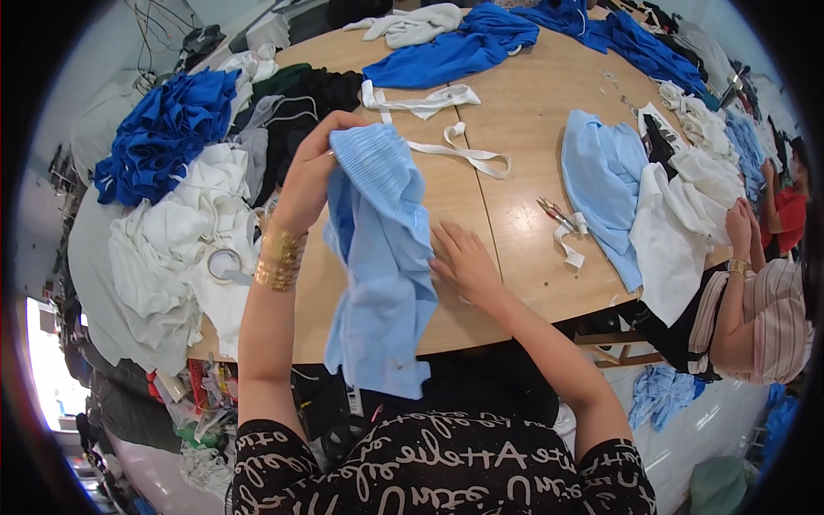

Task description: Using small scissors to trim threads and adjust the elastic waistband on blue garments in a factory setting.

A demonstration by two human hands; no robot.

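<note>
My left hand (311, 172) pinching ribbed blue cloth (382, 266), my right hand (468, 264) loosely spread at its edge, crumpled white heap (159, 257) left

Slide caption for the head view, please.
The left hand holds a light-blue garment piece by its ribbed band, right hand at its edge, at a wooden table.

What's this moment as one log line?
Left hand: holding light-blue garment by ribbed end | Right hand: open, at garment's right edge | Nearby: blue fabric, white fabric
</note>
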